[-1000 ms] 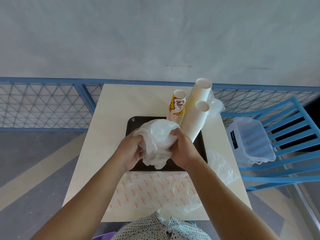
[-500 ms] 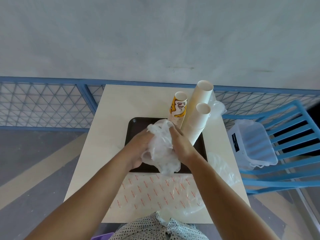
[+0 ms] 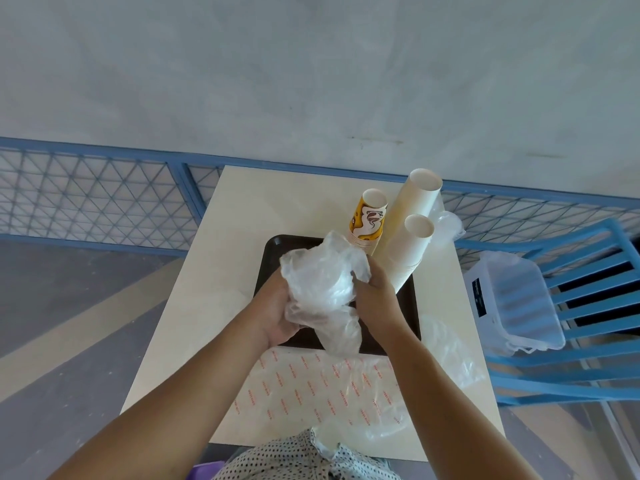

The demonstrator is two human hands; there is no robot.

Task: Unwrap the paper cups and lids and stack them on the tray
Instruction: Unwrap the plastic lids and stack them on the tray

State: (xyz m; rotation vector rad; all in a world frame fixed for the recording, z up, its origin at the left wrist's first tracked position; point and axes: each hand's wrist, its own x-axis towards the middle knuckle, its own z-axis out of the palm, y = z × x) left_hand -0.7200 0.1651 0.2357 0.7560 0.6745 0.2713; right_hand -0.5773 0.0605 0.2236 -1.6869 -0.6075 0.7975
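Dark brown tray [image 3: 408, 292], yellow printed cup stack [image 3: 369, 220], white cup stacks [image 3: 412, 209], red-lettered clear wrap [image 3: 322, 386], blue chair [image 3: 585, 244], polka-dot garment [image 3: 301, 459].

The crumpled plastic wrap [image 3: 322, 289] above the tray [image 3: 410, 299] conceals its contents; cups or lids inside cannot be determined. The left hand [image 3: 277, 306] and right hand [image 3: 375, 299] grip the wrap with fingertips buried in its folds. Wrap and hands cover most of the tray's centre. At the tray's far right corner, the bases of the cup stacks [image 3: 412, 244] are hidden behind wrap and right hand. On the printed sheet [image 3: 311, 386] at the tray's near side, the red lettering is too small to read, as is the label on the bin [image 3: 512, 299] right of the tray. The chair [image 3: 588, 258] beyond it is cut by the frame edge.
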